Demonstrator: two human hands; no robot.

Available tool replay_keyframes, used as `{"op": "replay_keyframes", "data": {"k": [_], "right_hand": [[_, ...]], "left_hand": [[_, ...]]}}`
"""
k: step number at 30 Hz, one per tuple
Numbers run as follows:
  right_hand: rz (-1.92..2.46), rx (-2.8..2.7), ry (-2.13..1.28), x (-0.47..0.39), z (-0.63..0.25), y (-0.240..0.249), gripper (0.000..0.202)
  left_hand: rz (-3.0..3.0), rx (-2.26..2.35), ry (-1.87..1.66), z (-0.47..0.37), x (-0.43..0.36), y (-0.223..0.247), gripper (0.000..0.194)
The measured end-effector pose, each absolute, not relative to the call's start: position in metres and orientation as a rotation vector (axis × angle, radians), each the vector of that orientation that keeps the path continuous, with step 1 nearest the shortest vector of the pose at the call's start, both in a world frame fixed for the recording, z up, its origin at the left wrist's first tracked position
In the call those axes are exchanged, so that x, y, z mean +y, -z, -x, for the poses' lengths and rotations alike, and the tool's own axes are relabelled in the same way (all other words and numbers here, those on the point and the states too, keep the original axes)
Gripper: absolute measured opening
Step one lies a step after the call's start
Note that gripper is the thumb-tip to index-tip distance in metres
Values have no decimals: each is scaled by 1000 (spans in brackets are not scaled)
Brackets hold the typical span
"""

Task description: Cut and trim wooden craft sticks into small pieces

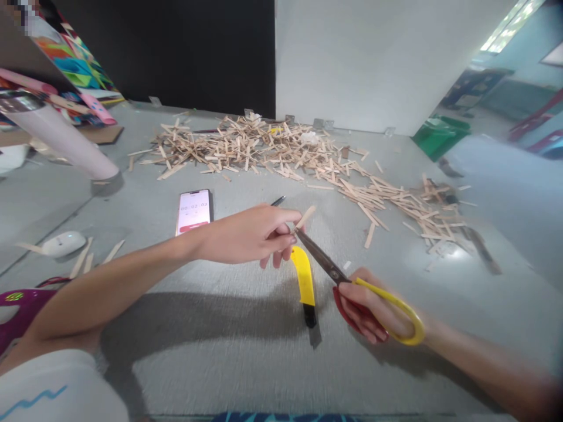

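Tabletop (pixel 211 363), grey and matte, spreads across most of my feed, with a black panel (pixel 176 47) standing behind it at upper left of centre and a white panel (pixel 352 58) at upper right of centre. Along the foot of both panels I see a long heap of flat wooden sticks (pixel 229 146), trailing toward the right side of the frame. A pale pink tumbler (pixel 65 138) leans at upper left.

My left hand (pixel 259 234) is at the middle of the frame, and my right hand (pixel 369 305) is at lower right, fingers wrapped through the loops of yellow-and-red scissors (pixel 323 261). Their blades look closed or nearly so, tips right by the left fingertips; I cannot tell whether they touch the wood.

Below the left fingers, a yellow utility knife (pixel 303 281) lies with its blade toward the bottom. Left of centre, a phone (pixel 193 211) displays a timer, its lower edge partly behind my left forearm. A white computer mouse (pixel 64 244) rests at far left. Smallest, a single wooden stick (pixel 307 217) is held in a narrow left-hand pinch, its free end pointing up and right.
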State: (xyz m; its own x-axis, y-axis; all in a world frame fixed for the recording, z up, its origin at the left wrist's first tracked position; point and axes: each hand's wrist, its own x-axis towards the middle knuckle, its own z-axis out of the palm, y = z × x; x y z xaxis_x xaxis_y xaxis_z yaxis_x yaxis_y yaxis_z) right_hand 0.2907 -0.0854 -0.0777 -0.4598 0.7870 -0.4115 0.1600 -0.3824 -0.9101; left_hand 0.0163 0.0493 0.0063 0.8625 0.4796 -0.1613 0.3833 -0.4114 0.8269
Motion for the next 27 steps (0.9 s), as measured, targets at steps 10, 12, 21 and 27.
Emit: {"op": "replay_keyframes", "data": {"k": [10,12,21,27], "right_hand": [[1370,-1457,-1779,-87,-287,82,77],[1394,-1474,-1771,-88,-287,82,78],[1339,-1326,-1936,-86,-287,78,80],[1190,-1107,-2057,-87,-290,88,74]], "left_hand": [[-2021,643,-141,-22,51,0,12],[-2035,649,-143,-22,51,1,13],[-2408,706,-168,-20,50,-1,21],[-2093,688,-198,-19,54,-3,14]]}}
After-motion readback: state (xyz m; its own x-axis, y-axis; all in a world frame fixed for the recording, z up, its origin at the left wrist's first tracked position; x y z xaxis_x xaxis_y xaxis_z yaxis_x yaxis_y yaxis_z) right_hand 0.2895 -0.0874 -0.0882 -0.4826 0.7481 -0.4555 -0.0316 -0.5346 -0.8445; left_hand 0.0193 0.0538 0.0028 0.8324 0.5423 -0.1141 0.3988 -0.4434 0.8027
